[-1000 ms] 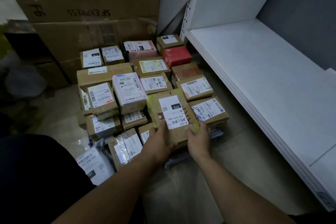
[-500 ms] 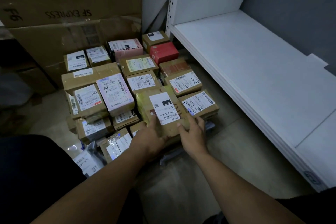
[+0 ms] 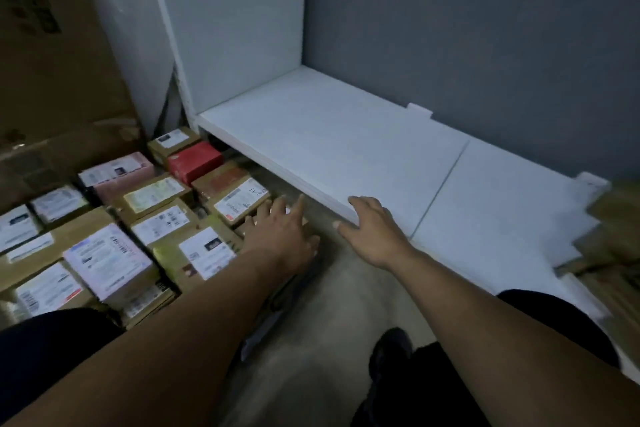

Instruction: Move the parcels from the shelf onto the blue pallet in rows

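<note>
Both hands hold nothing. Our left hand (image 3: 280, 232) hovers with fingers spread just off the front edge of the shelf (image 3: 329, 149), over the nearest parcels (image 3: 107, 260), and our right hand (image 3: 372, 229) is spread wide over that edge; whether it touches, we cannot tell. The parcels sit packed in rows beside the shelf's left end, below its level, and we cannot make out the pallet beneath them. At the shelf's right end lie blurred brown shapes (image 3: 609, 229), probably parcels not yet moved. We judge the step to be fetching the next one: swing toward that end, take one box by opposite sides, and set it snug against the row closest to the shelf.
</note>
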